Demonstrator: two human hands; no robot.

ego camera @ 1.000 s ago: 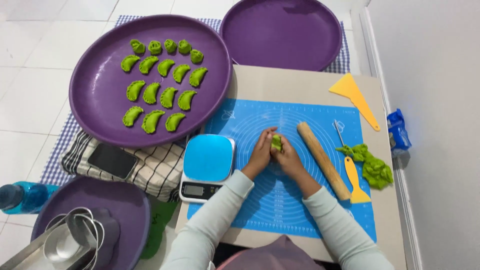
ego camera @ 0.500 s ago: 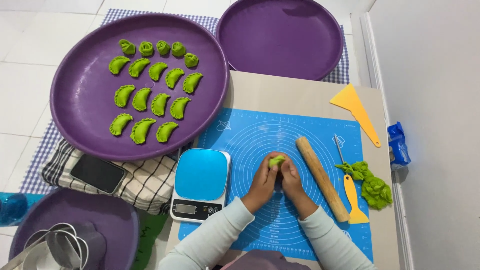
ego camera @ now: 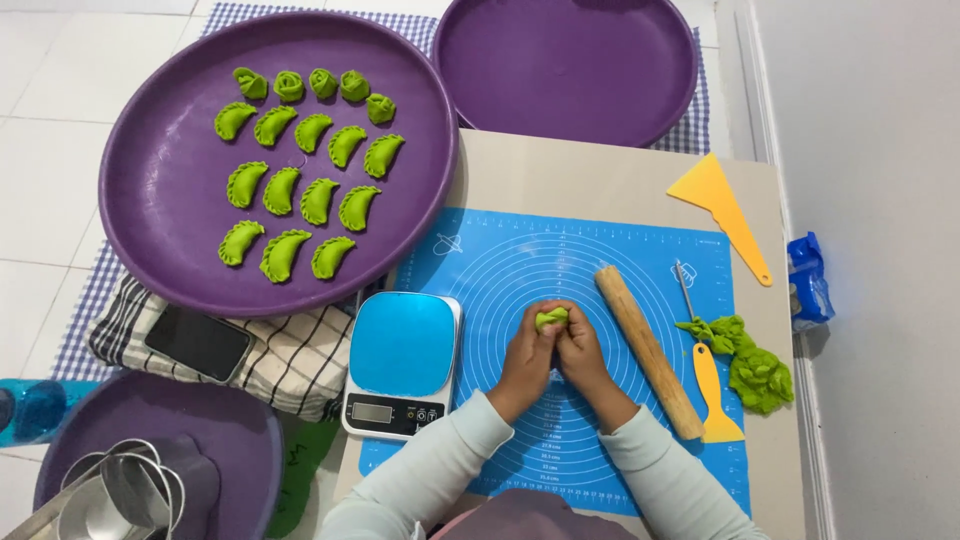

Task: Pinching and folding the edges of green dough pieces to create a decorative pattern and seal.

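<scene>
Green dumpling [ego camera: 551, 319] pinched between fingers [ego camera: 540, 335] of left hand [ego camera: 527, 362] and right hand [ego camera: 585, 356], both clenched around it, above blue mat [ego camera: 600, 250] on tabletop [ego camera: 560, 175]. Wooden rolling pin [ego camera: 648, 350] just right of hands; leftover green dough [ego camera: 755, 365] and yellow spatula [ego camera: 712, 385] beyond. Kitchen scale [ego camera: 402, 362] left of hands. Rows of finished dumplings [ego camera: 300, 195] on purple tray [ego camera: 160, 200], well apart.

Both hands, the left hand [ego camera: 527, 357] and right hand [ego camera: 583, 352], cover most of the green dough piece [ego camera: 551, 318], so its shape cannot be told. The teal bottle [ego camera: 35, 408], lower purple tray [ego camera: 240, 440] and metal cutters [ego camera: 110, 495] are cut off by the frame's edge.
</scene>
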